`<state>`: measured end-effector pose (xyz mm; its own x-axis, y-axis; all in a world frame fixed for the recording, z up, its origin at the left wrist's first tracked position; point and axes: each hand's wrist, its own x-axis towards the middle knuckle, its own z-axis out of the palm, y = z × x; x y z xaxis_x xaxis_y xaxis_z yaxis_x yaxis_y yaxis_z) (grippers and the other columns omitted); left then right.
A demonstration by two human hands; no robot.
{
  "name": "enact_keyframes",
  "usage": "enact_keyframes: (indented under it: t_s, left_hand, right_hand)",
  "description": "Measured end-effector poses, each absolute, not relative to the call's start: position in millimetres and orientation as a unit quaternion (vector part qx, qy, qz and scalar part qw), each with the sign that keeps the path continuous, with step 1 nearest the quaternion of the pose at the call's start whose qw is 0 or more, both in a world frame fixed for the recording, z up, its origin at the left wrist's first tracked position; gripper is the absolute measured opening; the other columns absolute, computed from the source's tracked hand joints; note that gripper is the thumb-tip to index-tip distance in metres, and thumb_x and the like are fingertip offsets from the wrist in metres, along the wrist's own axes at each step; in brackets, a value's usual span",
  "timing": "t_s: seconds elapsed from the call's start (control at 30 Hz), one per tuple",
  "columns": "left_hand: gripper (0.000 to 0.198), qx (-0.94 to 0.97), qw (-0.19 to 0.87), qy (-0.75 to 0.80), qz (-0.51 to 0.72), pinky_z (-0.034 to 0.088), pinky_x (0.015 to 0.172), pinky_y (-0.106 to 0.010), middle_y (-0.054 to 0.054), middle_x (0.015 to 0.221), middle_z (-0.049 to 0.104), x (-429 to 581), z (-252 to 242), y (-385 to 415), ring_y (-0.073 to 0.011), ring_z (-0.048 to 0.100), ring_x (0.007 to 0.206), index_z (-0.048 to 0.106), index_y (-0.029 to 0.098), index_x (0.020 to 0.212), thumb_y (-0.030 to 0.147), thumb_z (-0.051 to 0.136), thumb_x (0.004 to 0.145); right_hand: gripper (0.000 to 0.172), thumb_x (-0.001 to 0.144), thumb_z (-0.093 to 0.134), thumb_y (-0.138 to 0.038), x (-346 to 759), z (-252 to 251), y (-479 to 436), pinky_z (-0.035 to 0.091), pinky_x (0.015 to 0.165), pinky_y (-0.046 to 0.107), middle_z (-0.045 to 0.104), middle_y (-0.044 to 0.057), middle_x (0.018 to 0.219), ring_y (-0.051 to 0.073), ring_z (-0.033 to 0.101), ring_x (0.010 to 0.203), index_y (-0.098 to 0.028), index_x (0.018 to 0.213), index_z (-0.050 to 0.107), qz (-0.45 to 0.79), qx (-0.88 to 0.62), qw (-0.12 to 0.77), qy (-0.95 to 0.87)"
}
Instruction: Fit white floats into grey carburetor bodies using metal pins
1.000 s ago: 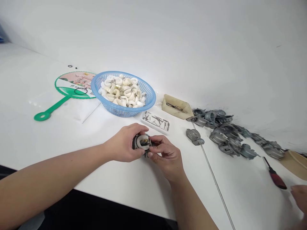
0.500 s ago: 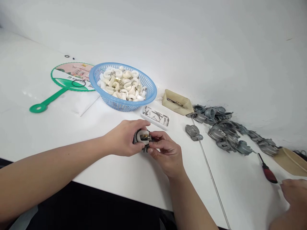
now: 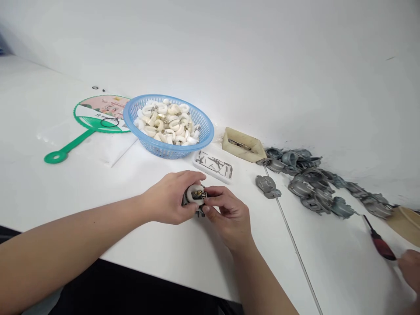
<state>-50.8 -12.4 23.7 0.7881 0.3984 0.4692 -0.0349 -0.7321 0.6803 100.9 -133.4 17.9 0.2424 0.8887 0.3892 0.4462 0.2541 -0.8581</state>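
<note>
Now your left hand (image 3: 172, 197) and right hand (image 3: 229, 216) meet over the white table (image 3: 65, 188), with your fingers (image 3: 213, 191) curled closely from both sides around a small metal part with a white ring (image 3: 196, 194), holding it between them. Just beyond your hands lies a small tray of metal pins (image 3: 213, 166), with a blue basket (image 3: 169, 127) of white rings behind it and grey metal castings (image 3: 308, 183) off to the right. Far right, another person's hand (image 3: 410, 271) is near a red-handled screwdriver (image 3: 380, 245).
</note>
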Motion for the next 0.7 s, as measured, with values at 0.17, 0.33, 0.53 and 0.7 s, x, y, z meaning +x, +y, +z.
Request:
enact_keyframes:
  t_s: [0.17,0.33,0.53,0.7]
  left_hand:
    - [0.049,0.874,0.360,0.106,0.307,0.049,0.076,-0.034,-0.004,0.101,0.062,-51.1,23.4,-15.4,-0.0209,0.060,0.088,0.043,0.021,0.114,0.020,0.056,0.067]
    - [0.050,0.870,0.376,0.115,0.299,0.050,0.074,-0.036,-0.004,0.098,0.062,-51.2,24.7,-15.7,-0.0208,0.061,0.084,0.042,0.020,0.115,0.021,0.056,0.067]
    - [0.051,0.864,0.389,0.112,0.300,0.050,0.074,-0.035,-0.003,0.096,0.062,-52.0,24.3,-14.7,-0.0197,0.061,0.082,0.041,0.020,0.115,0.019,0.057,0.066]
    - [0.052,0.861,0.396,0.115,0.299,0.050,0.076,-0.036,-0.003,0.098,0.062,-52.1,22.9,-14.7,-0.0204,0.061,0.085,0.041,0.022,0.115,0.019,0.058,0.066]
  right_hand:
    - [0.013,0.076,0.067,-0.021,101.3,16.4,-132.4,0.050,0.077,0.036,0.061,0.004,0.094,0.020,0.059,0.088,-0.025,0.089,0.064,0.207,-0.585,0.542,-0.566]
    - [0.024,0.076,0.067,-0.023,100.9,16.1,-129.3,0.050,0.075,0.031,0.061,0.003,0.093,0.017,0.058,0.085,-0.026,0.098,0.060,0.229,-0.587,0.553,-0.545]
    - [0.033,0.072,0.072,-0.029,101.9,14.8,-129.3,0.050,0.075,0.032,0.061,0.003,0.091,0.017,0.058,0.083,-0.025,0.102,0.058,0.233,-0.604,0.554,-0.523]
    - [0.041,0.072,0.072,-0.031,102.6,18.0,-125.0,0.051,0.072,0.031,0.059,0.002,0.089,0.016,0.058,0.081,-0.026,0.109,0.054,0.257,-0.578,0.560,-0.535]
